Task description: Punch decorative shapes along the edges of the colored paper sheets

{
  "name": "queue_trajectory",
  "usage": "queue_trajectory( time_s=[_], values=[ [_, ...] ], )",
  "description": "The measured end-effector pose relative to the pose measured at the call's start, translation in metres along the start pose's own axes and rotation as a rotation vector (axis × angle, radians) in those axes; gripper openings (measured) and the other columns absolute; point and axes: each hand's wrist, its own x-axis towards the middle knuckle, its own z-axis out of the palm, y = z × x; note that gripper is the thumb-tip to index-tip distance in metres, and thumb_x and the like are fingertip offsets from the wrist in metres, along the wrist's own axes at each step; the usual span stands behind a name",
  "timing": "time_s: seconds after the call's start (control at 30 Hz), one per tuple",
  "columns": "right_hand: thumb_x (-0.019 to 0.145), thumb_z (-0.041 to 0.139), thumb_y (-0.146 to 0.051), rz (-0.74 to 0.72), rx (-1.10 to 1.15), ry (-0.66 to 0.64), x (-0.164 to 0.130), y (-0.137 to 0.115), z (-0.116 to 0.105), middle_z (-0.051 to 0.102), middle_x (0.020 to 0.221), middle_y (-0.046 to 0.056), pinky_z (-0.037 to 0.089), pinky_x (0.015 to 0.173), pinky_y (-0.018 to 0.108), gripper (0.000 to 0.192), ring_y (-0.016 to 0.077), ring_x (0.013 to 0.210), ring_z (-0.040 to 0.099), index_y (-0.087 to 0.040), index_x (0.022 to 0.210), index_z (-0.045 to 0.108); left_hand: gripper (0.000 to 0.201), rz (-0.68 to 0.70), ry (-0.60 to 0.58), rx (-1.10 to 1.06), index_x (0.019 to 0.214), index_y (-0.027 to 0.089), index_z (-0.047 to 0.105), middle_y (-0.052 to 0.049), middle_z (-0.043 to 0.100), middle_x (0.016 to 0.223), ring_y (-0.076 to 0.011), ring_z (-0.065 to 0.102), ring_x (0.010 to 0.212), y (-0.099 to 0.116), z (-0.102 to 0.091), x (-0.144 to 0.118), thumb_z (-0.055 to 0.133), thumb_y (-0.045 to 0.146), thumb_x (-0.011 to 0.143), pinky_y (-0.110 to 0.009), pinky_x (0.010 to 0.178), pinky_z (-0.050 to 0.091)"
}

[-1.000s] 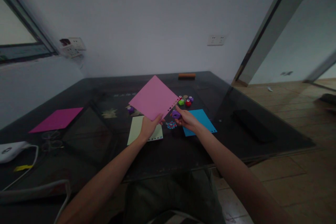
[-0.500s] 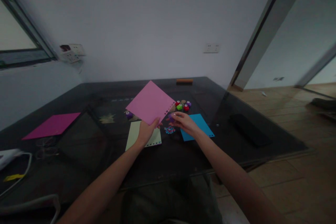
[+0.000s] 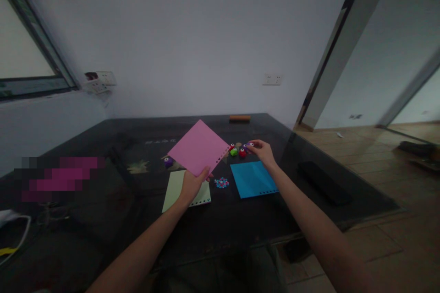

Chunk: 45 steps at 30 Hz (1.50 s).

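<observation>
Pinched in my left hand [image 3: 195, 185] is a pink sheet of paper [image 3: 197, 146], raised at a slant, with small punched shapes along its lower right edge. My right hand [image 3: 263, 149] has its fingertips around a small purple craft punch [image 3: 251, 145] with a white eye, at the right end of a cluster of similar ones. A red punch [image 3: 242, 152] and a green punch [image 3: 234, 151] sit in that cluster. Below my left hand lies a pale green sheet [image 3: 175, 187]; a blue sheet [image 3: 252, 178] is under my right forearm. Both have punched edges.
A pile of tiny coloured paper bits [image 3: 222, 183] lies between the sheets. Another purple punch [image 3: 168, 162] is left of the pink sheet. A brown roll [image 3: 239, 119] lies at the back, a black case [image 3: 325, 183] at the right, a white cable [image 3: 24, 236] far left.
My right hand has moved right and away from the pink sheet's edge to the cluster, carrying the purple punch. My left hand still holds the pink sheet. The view has shifted slightly.
</observation>
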Motion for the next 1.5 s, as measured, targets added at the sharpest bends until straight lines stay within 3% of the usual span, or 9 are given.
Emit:
queue_trajectory(
  time_s=[0.07,0.17,0.27,0.43,0.63,0.87,1.17,1.33,1.5],
  values=[
    [0.068,0.067,-0.036,0.061,-0.218,0.106,0.015,0.013,-0.007,0.069,0.089,0.009,0.052,0.064,0.031,0.031,0.0189,0.070,0.065,-0.015,0.089,0.066,0.032,-0.002,-0.005,-0.009,0.064,0.012,0.065,-0.006,0.067,0.059,-0.0171,0.061,0.055,-0.001,0.001,-0.001,0.060,0.041,0.075,-0.027,0.060,0.047],
    [0.074,0.062,-0.036,0.162,-0.613,0.173,0.028,0.028,-0.010,0.069,0.093,0.010,0.049,0.073,0.032,0.025,0.0230,0.085,0.065,-0.018,0.090,0.067,0.031,-0.005,-0.015,-0.009,0.064,0.012,0.065,-0.006,0.066,0.058,-0.0166,0.060,0.053,-0.001,0.002,-0.001,0.061,0.041,0.075,-0.027,0.060,0.047],
    [0.078,0.059,-0.039,0.218,-0.845,0.149,0.033,0.038,-0.006,0.068,0.097,0.010,0.047,0.077,0.035,0.025,0.0266,0.094,0.063,-0.020,0.092,0.067,0.032,-0.007,-0.013,-0.011,0.062,0.013,0.065,-0.005,0.066,0.057,-0.0166,0.059,0.052,-0.001,0.003,-0.001,0.060,0.041,0.075,-0.028,0.060,0.048],
    [0.084,0.052,-0.035,0.176,-0.990,0.057,0.038,0.045,0.005,0.064,0.105,0.012,0.045,0.080,0.031,0.027,0.0240,0.099,0.061,-0.019,0.102,0.064,0.034,0.002,-0.026,0.003,0.060,0.014,0.065,-0.005,0.066,0.056,-0.0172,0.059,0.053,-0.003,0.003,-0.001,0.059,0.044,0.074,-0.028,0.060,0.047],
    [0.088,0.046,-0.030,0.112,-1.003,-0.038,0.040,0.048,0.017,0.057,0.117,0.010,0.042,0.086,0.026,0.030,0.0199,0.104,0.058,-0.023,0.111,0.064,0.034,-0.006,-0.033,0.026,0.059,0.014,0.066,-0.005,0.065,0.056,-0.0176,0.060,0.055,0.000,0.003,-0.002,0.058,0.043,0.074,-0.028,0.061,0.047],
    [0.090,0.045,-0.033,0.092,-0.966,-0.127,0.040,0.047,0.026,0.054,0.117,0.007,0.041,0.087,0.026,0.031,0.0179,0.100,0.058,-0.030,0.115,0.063,0.032,-0.018,-0.030,0.021,0.060,0.014,0.064,-0.005,0.066,0.058,-0.0178,0.061,0.055,0.001,0.003,-0.002,0.059,0.043,0.074,-0.029,0.062,0.048],
    [0.090,0.044,-0.023,-0.067,-0.803,-0.235,0.041,0.045,0.019,0.061,0.114,0.008,0.036,0.096,0.029,0.032,0.0192,0.109,0.053,-0.021,0.116,0.062,0.031,-0.020,-0.058,0.028,0.059,0.014,0.065,-0.006,0.066,0.057,-0.0178,0.060,0.053,0.000,0.004,-0.002,0.060,0.041,0.074,-0.029,0.060,0.049],
    [0.088,0.044,-0.019,-0.077,-0.766,-0.184,0.036,0.039,0.016,0.062,0.116,0.009,0.037,0.096,0.028,0.032,0.0181,0.109,0.053,-0.018,0.115,0.061,0.030,-0.043,-0.166,0.049,0.069,0.013,0.066,-0.006,0.067,0.060,-0.0173,0.059,0.052,-0.006,0.004,-0.002,0.059,0.041,0.076,-0.028,0.057,0.047],
    [0.088,0.039,-0.021,-0.035,-0.591,0.001,0.015,0.021,-0.006,0.065,0.105,0.008,0.044,0.084,0.030,0.031,0.0173,0.093,0.060,-0.018,0.108,0.063,0.035,-0.085,-0.262,0.044,0.083,0.011,0.063,-0.006,0.066,0.061,-0.0164,0.056,0.047,-0.013,0.005,-0.001,0.060,0.044,0.075,-0.026,0.048,0.043]
  ],
)
